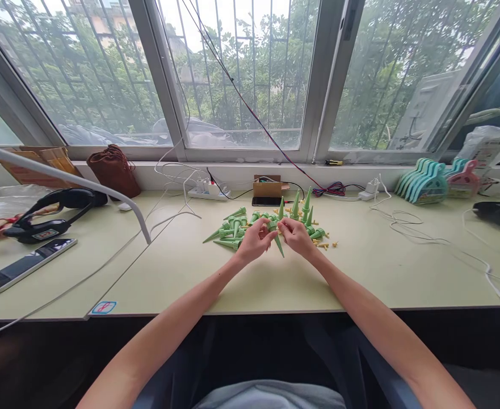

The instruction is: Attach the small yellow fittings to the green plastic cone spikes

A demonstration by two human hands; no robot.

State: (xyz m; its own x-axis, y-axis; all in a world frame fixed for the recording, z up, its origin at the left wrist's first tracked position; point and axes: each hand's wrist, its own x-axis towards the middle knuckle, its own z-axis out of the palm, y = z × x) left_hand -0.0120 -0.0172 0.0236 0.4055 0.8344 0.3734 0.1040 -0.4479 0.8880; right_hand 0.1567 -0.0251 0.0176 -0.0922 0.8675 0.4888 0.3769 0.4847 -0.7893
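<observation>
While left hand [253,244] holds tapered green spike [278,245], right hand [297,237] curls alongside.

Head-worn view — forward, downward over desk [369,255]

- Green, green, green across the spikes [229,244], vivid on a pale yellow tabletop [181,289]
- And here's yellow, on the small pegs [334,244] beside all that green
- Up by the far edge, turquoise hangers [422,184] and a pink hanger [468,180]
- Near left corner, a white label [104,307], blue border, red marking
</observation>
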